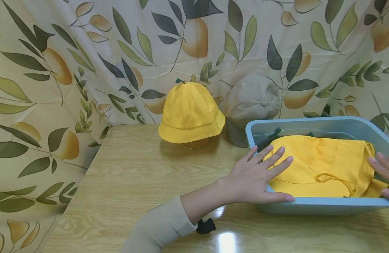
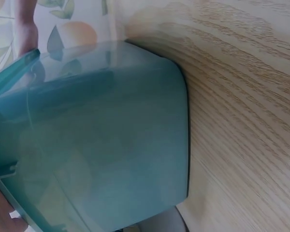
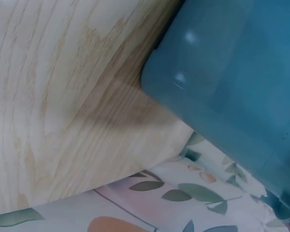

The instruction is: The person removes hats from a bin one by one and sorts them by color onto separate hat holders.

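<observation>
A light blue plastic bin (image 1: 308, 122) stands at the right of the table in the head view, holding folded yellow cloth (image 1: 321, 154) with a thin yellow cord. My left hand (image 1: 256, 175) lies over its front left corner, fingers spread and straight above the rim, thumb along the front edge. At the bin's right side, my right hand (image 1: 384, 172) is partly cut off by the frame; its visible fingers are extended over that edge. The left wrist view shows the bin's outer wall (image 2: 111, 140); the right wrist view shows another outer side (image 3: 241, 87).
A yellow bucket hat (image 1: 191, 112) with a green sprout on top sits on a stand at the back. Right of it, behind the bin, is a grey cap (image 1: 252, 98). Curtains (image 1: 118, 52) printed with fruit and leaves border the wooden table (image 1: 125, 175).
</observation>
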`<state>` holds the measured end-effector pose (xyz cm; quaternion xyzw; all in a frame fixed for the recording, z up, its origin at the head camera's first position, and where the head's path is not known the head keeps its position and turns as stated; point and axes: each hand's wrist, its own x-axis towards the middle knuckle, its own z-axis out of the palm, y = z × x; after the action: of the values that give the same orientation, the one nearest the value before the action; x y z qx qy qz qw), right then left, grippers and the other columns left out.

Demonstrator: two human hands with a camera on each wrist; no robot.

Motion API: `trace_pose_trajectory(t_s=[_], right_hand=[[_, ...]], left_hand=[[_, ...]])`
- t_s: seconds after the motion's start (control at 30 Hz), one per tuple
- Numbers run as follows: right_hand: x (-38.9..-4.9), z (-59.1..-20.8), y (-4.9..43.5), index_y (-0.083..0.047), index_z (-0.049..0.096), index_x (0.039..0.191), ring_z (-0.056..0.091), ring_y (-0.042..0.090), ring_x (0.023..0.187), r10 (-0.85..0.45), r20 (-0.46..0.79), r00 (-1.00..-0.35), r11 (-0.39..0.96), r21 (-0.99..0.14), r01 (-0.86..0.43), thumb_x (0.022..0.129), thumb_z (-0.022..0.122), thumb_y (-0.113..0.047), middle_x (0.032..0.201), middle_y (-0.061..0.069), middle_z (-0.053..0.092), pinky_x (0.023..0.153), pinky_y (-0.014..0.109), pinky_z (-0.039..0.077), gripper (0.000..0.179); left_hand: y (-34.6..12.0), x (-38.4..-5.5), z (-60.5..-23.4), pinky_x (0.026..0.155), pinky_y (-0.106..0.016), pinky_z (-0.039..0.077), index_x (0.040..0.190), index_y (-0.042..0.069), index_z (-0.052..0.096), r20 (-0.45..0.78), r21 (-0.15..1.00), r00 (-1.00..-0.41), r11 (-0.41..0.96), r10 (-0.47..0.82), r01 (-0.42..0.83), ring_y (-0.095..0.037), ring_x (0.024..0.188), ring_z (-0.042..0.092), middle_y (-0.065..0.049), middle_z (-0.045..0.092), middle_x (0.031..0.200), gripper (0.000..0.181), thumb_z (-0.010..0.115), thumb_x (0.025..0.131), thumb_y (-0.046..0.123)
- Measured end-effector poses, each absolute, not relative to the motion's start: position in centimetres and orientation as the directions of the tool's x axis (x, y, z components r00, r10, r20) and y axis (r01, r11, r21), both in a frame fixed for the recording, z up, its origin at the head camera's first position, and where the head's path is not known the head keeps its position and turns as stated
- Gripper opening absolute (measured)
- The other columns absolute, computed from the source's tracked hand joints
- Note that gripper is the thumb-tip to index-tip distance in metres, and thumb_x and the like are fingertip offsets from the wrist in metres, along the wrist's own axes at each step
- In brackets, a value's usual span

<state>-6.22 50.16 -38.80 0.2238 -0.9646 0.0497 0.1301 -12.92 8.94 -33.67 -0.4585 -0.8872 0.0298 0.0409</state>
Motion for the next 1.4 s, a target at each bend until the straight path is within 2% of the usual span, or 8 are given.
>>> trace_pose_trajectory(t_s=[0.17, 0.23, 0.47, 0.7, 1.0, 1.23, 1.4], right_hand=[[-5.9, -37.9, 47.0, -0.015, 0.019, 0.152, -0.003, 0.014, 0.145, -0.430, 0.387, -0.816, 0.866, -0.080, -0.494, 0.090, 0.055, -0.006, 0.158, -0.004, 0.007, 0.115, 0.028, -0.009, 0.071], [-5.7, -37.7, 45.9, -0.017, 0.020, 0.152, -0.003, 0.012, 0.144, -0.400, 0.408, -0.821, 0.874, -0.102, -0.476, 0.091, 0.054, -0.008, 0.157, -0.008, 0.007, 0.115, 0.030, -0.008, 0.069], [-4.9, -37.3, 43.7, -0.016, 0.017, 0.152, -0.004, 0.018, 0.146, -0.333, 0.379, -0.863, 0.912, -0.104, -0.397, 0.096, 0.051, -0.015, 0.159, -0.002, 0.006, 0.117, 0.038, -0.008, 0.066], [-5.3, -36.9, 42.6, -0.013, 0.017, 0.152, -0.001, 0.020, 0.146, -0.395, 0.414, -0.820, 0.882, -0.078, -0.465, 0.096, 0.050, -0.019, 0.159, -0.001, 0.007, 0.117, 0.035, -0.006, 0.065], [-5.5, -36.3, 40.8, -0.023, 0.012, 0.153, -0.007, 0.009, 0.145, -0.371, 0.381, -0.847, 0.905, -0.056, -0.422, 0.096, 0.048, -0.039, 0.156, -0.018, -0.001, 0.113, 0.054, -0.013, 0.069], [-5.3, -35.8, 39.1, -0.027, 0.011, 0.153, -0.006, 0.008, 0.145, -0.358, 0.385, -0.850, 0.915, -0.034, -0.401, 0.096, 0.044, -0.050, 0.155, -0.019, -0.003, 0.115, 0.048, -0.010, 0.071], [-5.1, -35.3, 38.3, -0.025, 0.008, 0.153, -0.010, 0.008, 0.144, -0.363, 0.345, -0.866, 0.921, -0.009, -0.390, 0.094, 0.048, -0.050, 0.155, -0.019, -0.006, 0.115, 0.046, -0.012, 0.076]], left_hand=[[8.0, -13.0, -33.7, 0.118, -0.039, 0.001, 0.150, 0.034, -0.007, 0.058, -0.079, -0.571, 0.573, 0.819, 0.815, -0.011, 0.144, -0.013, 0.010, -0.007, 0.157, 0.086, 0.028, 0.085, 0.078], [7.7, -13.0, -33.8, 0.118, -0.040, 0.002, 0.150, 0.033, -0.006, 0.068, -0.078, -0.566, 0.569, 0.822, 0.818, -0.012, 0.144, -0.012, 0.009, -0.005, 0.158, 0.086, 0.028, 0.085, 0.077], [6.3, -13.1, -34.0, 0.118, -0.041, 0.001, 0.151, 0.031, -0.003, 0.100, -0.072, -0.547, 0.554, 0.831, 0.829, -0.013, 0.144, -0.014, 0.008, -0.003, 0.158, 0.086, 0.030, 0.086, 0.076], [5.1, -13.0, -34.0, 0.118, -0.042, 0.005, 0.152, 0.030, 0.003, 0.153, -0.104, -0.538, 0.555, 0.829, 0.825, -0.015, 0.146, -0.005, 0.006, 0.006, 0.159, 0.087, 0.034, 0.085, 0.076], [3.6, -13.2, -34.2, 0.118, -0.043, 0.006, 0.153, 0.029, 0.008, 0.166, -0.110, -0.529, 0.549, 0.832, 0.828, -0.017, 0.146, -0.001, 0.006, 0.004, 0.159, 0.087, 0.035, 0.085, 0.076], [2.4, -13.4, -34.5, 0.118, -0.042, 0.006, 0.153, 0.027, 0.009, 0.189, -0.089, -0.519, 0.541, 0.834, 0.836, -0.016, 0.146, -0.003, 0.004, -0.003, 0.159, 0.087, 0.038, 0.085, 0.074], [1.6, -13.5, -34.5, 0.118, -0.042, 0.004, 0.153, 0.026, 0.008, 0.193, -0.074, -0.516, 0.537, 0.834, 0.840, -0.015, 0.145, -0.007, 0.004, -0.005, 0.158, 0.087, 0.039, 0.086, 0.073]])
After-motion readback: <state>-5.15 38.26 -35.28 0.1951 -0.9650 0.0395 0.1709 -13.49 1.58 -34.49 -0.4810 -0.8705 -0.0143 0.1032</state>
